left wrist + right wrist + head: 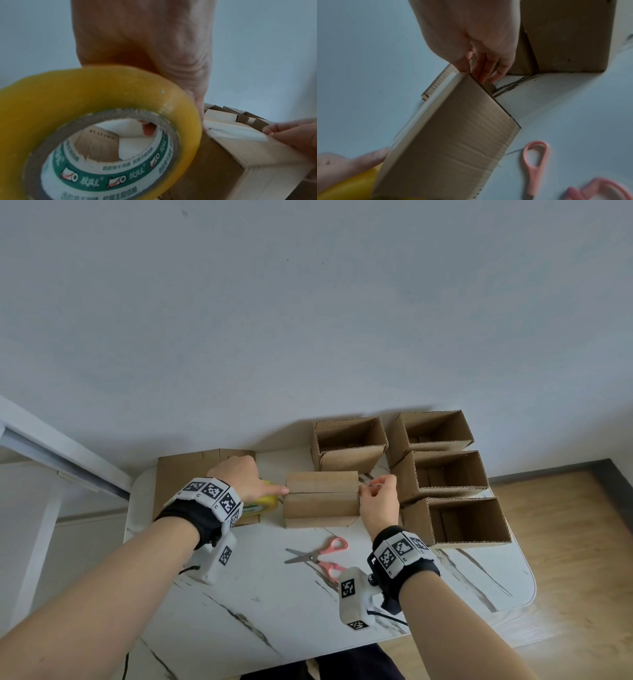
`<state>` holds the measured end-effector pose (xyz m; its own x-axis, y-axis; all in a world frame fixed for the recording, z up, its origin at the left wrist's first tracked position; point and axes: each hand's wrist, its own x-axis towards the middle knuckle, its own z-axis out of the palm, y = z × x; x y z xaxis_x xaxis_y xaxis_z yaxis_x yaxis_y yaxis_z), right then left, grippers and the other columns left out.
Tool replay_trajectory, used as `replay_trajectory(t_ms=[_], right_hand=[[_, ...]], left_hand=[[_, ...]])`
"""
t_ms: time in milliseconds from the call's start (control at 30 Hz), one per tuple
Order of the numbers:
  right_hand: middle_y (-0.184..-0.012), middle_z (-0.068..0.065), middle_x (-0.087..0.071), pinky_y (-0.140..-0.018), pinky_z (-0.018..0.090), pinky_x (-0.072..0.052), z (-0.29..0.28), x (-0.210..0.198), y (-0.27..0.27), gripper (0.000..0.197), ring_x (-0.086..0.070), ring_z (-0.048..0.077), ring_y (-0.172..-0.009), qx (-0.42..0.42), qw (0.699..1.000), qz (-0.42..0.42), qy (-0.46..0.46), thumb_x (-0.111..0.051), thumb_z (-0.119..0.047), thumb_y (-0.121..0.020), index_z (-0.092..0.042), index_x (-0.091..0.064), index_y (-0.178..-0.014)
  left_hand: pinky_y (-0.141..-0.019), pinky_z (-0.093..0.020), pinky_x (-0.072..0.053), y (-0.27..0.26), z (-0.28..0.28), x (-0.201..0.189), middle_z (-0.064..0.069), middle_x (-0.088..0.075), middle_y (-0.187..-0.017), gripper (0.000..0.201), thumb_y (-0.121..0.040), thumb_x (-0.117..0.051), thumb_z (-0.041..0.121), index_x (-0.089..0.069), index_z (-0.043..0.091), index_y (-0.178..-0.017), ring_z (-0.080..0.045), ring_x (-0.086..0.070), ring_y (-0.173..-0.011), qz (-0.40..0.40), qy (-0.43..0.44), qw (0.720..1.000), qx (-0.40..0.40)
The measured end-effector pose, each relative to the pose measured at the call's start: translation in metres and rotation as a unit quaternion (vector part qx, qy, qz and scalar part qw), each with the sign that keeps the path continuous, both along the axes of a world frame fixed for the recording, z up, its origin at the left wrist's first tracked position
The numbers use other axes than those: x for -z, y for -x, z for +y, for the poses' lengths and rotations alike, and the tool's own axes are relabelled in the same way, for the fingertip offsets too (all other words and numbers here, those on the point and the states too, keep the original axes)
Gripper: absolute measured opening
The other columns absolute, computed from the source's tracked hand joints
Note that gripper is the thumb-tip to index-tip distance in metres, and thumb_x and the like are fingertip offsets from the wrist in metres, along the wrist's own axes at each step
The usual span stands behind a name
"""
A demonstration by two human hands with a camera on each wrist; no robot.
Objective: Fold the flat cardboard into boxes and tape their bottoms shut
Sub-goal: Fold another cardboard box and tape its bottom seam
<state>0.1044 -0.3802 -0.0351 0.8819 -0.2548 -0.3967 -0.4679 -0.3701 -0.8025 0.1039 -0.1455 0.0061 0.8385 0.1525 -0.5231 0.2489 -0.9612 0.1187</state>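
Head view: a cardboard box point(322, 498) stands upside down mid-tabletop, its two bottom flaps meeting at a seam that runs left to right.
Left hand point(241, 477): fingers curled through the core of a yellow tape roll point(265, 503), forefinger straight and pressing the left end of the seam.
Right hand point(378, 501): thumb and fingers pinch the tape end down over the box's right edge.
Left wrist view: a pale strip of tape point(240, 133) lies along the seam from the fingertip to the right hand; the tape roll fills the lower left, with green print on its core.
Tabletop point(260, 594): white marble pattern with a rounded right corner; bare surface lies between the box and the near edge.
Scissors point(317, 556): pink handles, blades parted, lying just in front of the box and apart from it.
Finished boxes: four stand open side up, one point(347, 443) behind the worked box and three in a column at right: point(433, 433), point(445, 474), point(462, 520). Nothing shows inside them but folded flaps. The nearest one sits close to the right wrist.
Flat cardboard point(185, 474): stacked at far left under the left hand and the roll, reaching the wall.
Far edge: the tabletop butts against a plain wall point(308, 302).
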Motion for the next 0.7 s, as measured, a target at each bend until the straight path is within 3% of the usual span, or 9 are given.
replay_trajectory(t_ms=[100,200,267,333,400,433,533,600,700], right_hand=[[-0.111,0.005,-0.043,-0.088,0.035,-0.044,-0.001,0.006,-0.002,0.017,-0.051,0.024,-0.097,0.025,0.999,0.038,0.002,-0.057,-0.014,-0.091,-0.014,-0.043,-0.100],[-0.121,0.006,-0.040,-0.095,0.033,-0.043,-0.006,0.011,0.000,0.012,-0.051,0.022,-0.103,-0.004,0.999,0.021,0.035,-0.060,-0.016,-0.091,-0.014,-0.053,-0.100],[-0.117,0.007,-0.052,-0.088,0.028,-0.044,-0.007,0.009,0.001,0.011,-0.056,0.021,-0.102,-0.024,0.998,-0.035,0.054,-0.057,-0.016,-0.093,-0.011,-0.063,-0.100],[-0.102,0.005,-0.062,-0.086,0.029,-0.045,-0.004,0.006,0.003,0.021,-0.058,0.021,-0.097,-0.034,0.996,-0.071,0.045,-0.051,-0.018,-0.096,-0.008,-0.067,-0.103],[-0.094,0.002,-0.062,-0.090,0.034,-0.047,0.003,0.004,0.006,0.027,-0.056,0.018,-0.092,-0.040,0.997,-0.066,0.015,-0.046,-0.020,-0.098,-0.006,-0.067,-0.107],[-0.100,0.001,-0.063,-0.094,0.036,-0.047,0.005,0.005,0.007,0.029,-0.056,0.017,-0.095,-0.051,0.997,-0.059,0.010,-0.045,-0.023,-0.099,-0.007,-0.065,-0.113],[-0.131,0.005,-0.056,-0.107,0.040,-0.039,0.008,0.010,0.008,0.042,-0.051,0.021,-0.120,-0.108,0.994,-0.017,-0.016,-0.039,-0.031,-0.100,-0.011,-0.048,-0.136],[-0.151,0.006,-0.033,-0.117,0.036,-0.024,0.009,0.012,0.009,0.056,-0.030,0.022,-0.140,-0.154,0.988,0.017,-0.005,-0.035,-0.034,-0.101,-0.010,-0.021,-0.150],[-0.160,0.005,0.006,-0.120,0.033,-0.001,0.012,0.014,0.016,0.064,0.004,0.017,-0.147,-0.255,0.950,-0.024,0.178,-0.023,-0.039,-0.102,-0.011,0.006,-0.151]], left_hand=[[-0.047,-0.024,-0.030,0.002,0.000,0.003,0.003,-0.037,-0.044,0.070,-0.062,-0.059,0.079,-0.037,0.015,-0.045,-0.015,-0.038,-0.041,0.001,0.018,1.000,-0.019],[-0.046,-0.025,-0.029,0.003,0.000,0.006,0.003,-0.037,-0.045,0.069,-0.062,-0.061,0.078,-0.035,0.016,-0.046,-0.015,-0.038,-0.041,0.004,0.032,0.999,-0.035],[-0.046,-0.025,-0.029,0.004,0.000,0.007,0.004,-0.035,-0.044,0.068,-0.061,-0.061,0.078,-0.033,0.017,-0.046,-0.015,-0.038,-0.040,0.005,0.039,0.998,-0.042],[-0.047,-0.025,-0.028,0.004,0.000,0.008,0.005,-0.033,-0.043,0.069,-0.059,-0.060,0.079,-0.032,0.018,-0.046,-0.015,-0.036,-0.039,0.003,0.045,0.998,-0.044],[-0.047,-0.024,-0.028,0.005,-0.001,0.010,0.005,-0.033,-0.042,0.070,-0.058,-0.059,0.081,-0.031,0.019,-0.045,-0.014,-0.035,-0.038,-0.001,0.049,0.998,-0.044],[-0.047,-0.024,-0.028,0.007,-0.002,0.012,0.006,-0.033,-0.041,0.070,-0.058,-0.059,0.081,-0.030,0.019,-0.045,-0.015,-0.035,-0.037,-0.003,0.051,0.998,-0.045],[-0.047,-0.023,-0.029,0.010,-0.004,0.016,0.005,-0.036,-0.042,0.070,-0.058,-0.058,0.083,-0.033,0.018,-0.046,-0.015,-0.037,-0.038,-0.007,0.057,0.997,-0.058],[-0.046,-0.023,-0.030,0.013,-0.006,0.016,0.005,-0.039,-0.044,0.070,-0.059,-0.058,0.083,-0.034,0.018,-0.048,-0.016,-0.040,-0.040,-0.008,0.061,0.996,-0.071],[-0.045,-0.023,-0.029,0.017,-0.007,0.016,0.004,-0.039,-0.046,0.069,-0.059,-0.058,0.082,-0.036,0.018,-0.049,-0.016,-0.040,-0.041,-0.018,0.064,0.994,-0.083]])
